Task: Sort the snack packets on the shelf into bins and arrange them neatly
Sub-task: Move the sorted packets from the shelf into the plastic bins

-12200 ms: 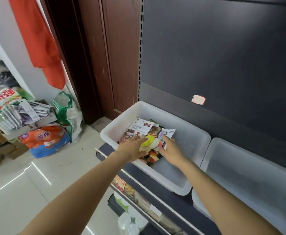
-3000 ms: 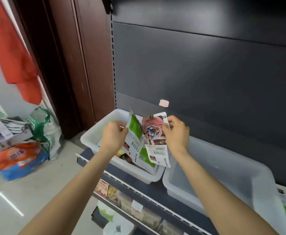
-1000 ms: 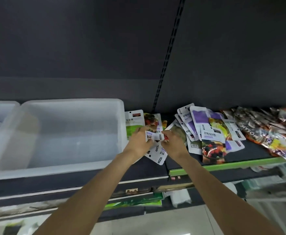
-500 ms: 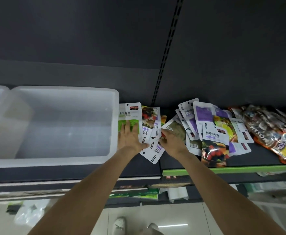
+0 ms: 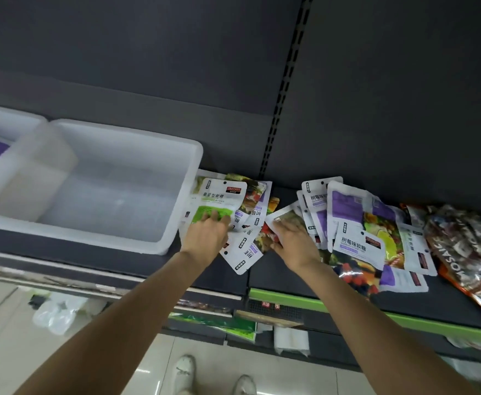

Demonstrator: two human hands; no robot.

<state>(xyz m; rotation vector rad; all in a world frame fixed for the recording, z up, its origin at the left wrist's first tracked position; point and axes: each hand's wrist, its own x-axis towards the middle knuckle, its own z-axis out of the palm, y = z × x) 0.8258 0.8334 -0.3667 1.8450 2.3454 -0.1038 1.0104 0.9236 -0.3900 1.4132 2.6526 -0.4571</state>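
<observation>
L hand [image 5: 205,238] lies flat, fingers spread, on the green packet [image 5: 219,205] just right of the empty white bin [image 5: 182,201]. R hand [image 5: 293,240] rests on a tilted packet [image 5: 283,220] a bit further right of the bin; its grip looks loose, can't tell if pinching. Purple packets [image 5: 350,220] fan out beyond, far right of the bin on the shelf [image 5: 276,275]. Pouches prob. light, floppy, slick; best taken by the stiff top seam w/ thumb + fingers.

A dark back panel [image 5: 148,67] rises behind the shelf, with a slotted upright [image 5: 287,81] running down it right of centre. Below, a pale tiled floor [image 5: 2,337] shows at near left, a crumpled plastic bag [image 5: 56,312] lying on it. Two white shoes [image 5: 185,374] stand at the near edge, centre.
</observation>
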